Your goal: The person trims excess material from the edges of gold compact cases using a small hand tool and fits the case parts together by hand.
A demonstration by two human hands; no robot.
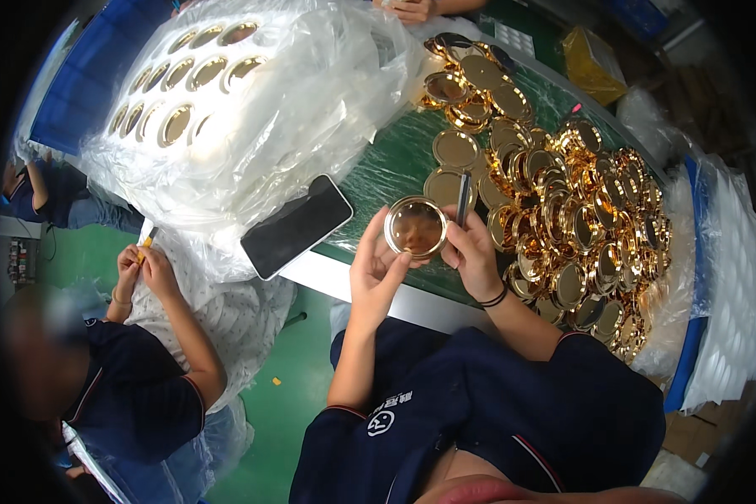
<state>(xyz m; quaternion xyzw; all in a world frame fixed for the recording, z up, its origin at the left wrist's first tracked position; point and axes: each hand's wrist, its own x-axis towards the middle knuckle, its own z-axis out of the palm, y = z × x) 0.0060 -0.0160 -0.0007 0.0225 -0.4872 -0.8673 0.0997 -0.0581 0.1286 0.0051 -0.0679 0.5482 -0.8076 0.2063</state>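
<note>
Resting in tray (pixel 197 98): gold discs (pixel 175 126)

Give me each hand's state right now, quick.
Left hand: holding a round gold-rimmed disc.
Right hand: closed on a slim dark stick-like tool.

Brightness is uneven: toward 10 o'clock the white tray (pixel 202 97) is washed out, and the clear plastic (pixel 311 109) at 11 o'clock carries milky glare. At 3 o'clock the gold discs (pixel 588 218) throw many warm glints. The picture dims toward 2 o'clock. Toward 8 o'clock a co-worker's head (pixel 42 353) is heavily blurred; the left hand (pixel 371 273) and right hand (pixel 476 256) near the center look fairly sharp. Fisheye distortion bends straight edges, and the rim fades black.
</note>
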